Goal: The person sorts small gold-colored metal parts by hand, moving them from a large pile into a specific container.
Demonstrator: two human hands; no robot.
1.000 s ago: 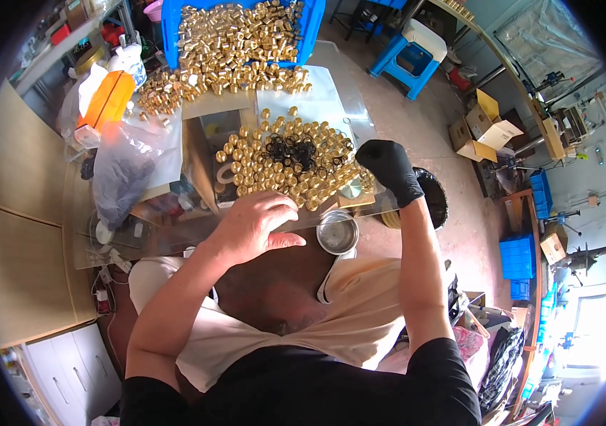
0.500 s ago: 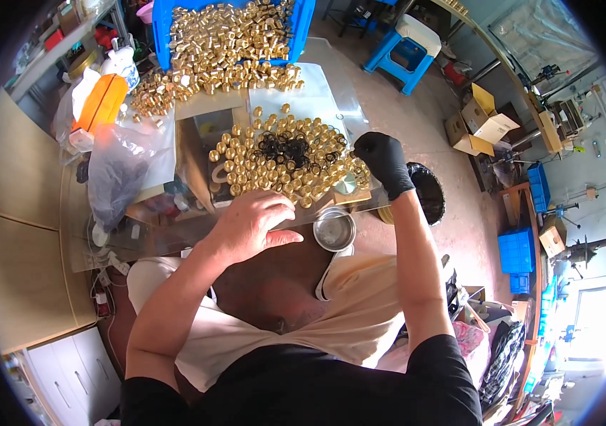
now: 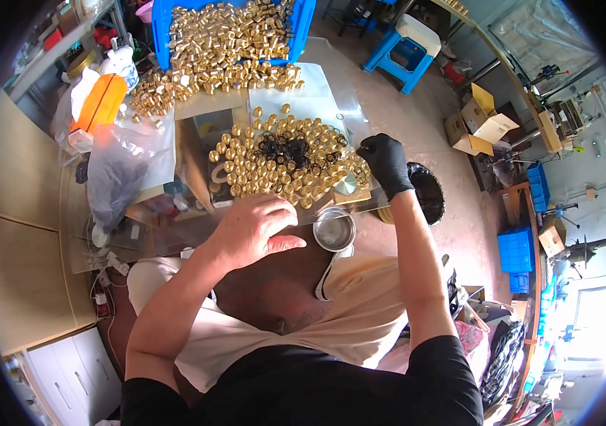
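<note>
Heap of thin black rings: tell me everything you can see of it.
The loose heap of thin black rings looks rubbery, its rings overlapping in a tangle, some straying rightward. It lies mid-cluster, on and among small round golden metal pieces. Neither the bare left hand nor the black-gloved right hand appears to touch it.

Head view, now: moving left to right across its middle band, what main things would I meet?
Pale wooden cabinet, crumpled translucent plastic bag, tangled pile of thin black rings, right hand in a black glove, open brown cardboard box, blue plastic bin.
</note>
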